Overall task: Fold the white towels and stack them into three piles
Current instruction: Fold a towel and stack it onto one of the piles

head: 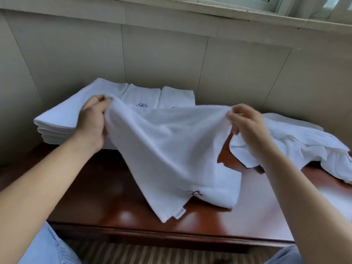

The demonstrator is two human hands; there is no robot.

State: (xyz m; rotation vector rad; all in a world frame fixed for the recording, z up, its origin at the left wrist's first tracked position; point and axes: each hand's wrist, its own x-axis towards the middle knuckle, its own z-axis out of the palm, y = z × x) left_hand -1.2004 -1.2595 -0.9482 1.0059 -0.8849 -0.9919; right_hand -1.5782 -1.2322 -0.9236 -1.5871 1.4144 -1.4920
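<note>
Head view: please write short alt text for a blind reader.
Both hands, left and right, pinch a white cloth towel above a glossy reddish-brown wooden table. Folded white towel stacks lie behind; unfolded white towels at right.

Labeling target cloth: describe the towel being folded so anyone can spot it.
On the red-brown table, look centre front. The towel hangs between the left hand and right hand. Unlike the folded piles behind and the loose heap to the right, it is lifted.

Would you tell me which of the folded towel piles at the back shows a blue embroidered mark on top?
The middle pile, between the larger left pile and the right pile. The right pile's mark looks reddish; the left shows none.
</note>
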